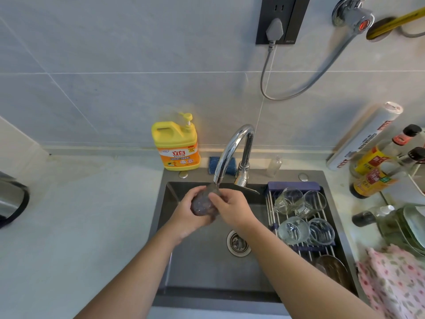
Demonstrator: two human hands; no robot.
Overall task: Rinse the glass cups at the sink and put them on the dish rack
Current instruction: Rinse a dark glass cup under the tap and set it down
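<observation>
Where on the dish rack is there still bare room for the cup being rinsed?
Bare rods show on the dish rack between the front pair of glass cups and the brown dish. The back half is crowded with cups.

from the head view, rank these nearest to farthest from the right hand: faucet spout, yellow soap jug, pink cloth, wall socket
Measured from the right hand:
1. Faucet spout, just above it at the sink's back.
2. Yellow soap jug, behind and to the left on the counter.
3. Pink cloth, far right, at the near counter edge.
4. Wall socket, high on the tiled wall.
</observation>
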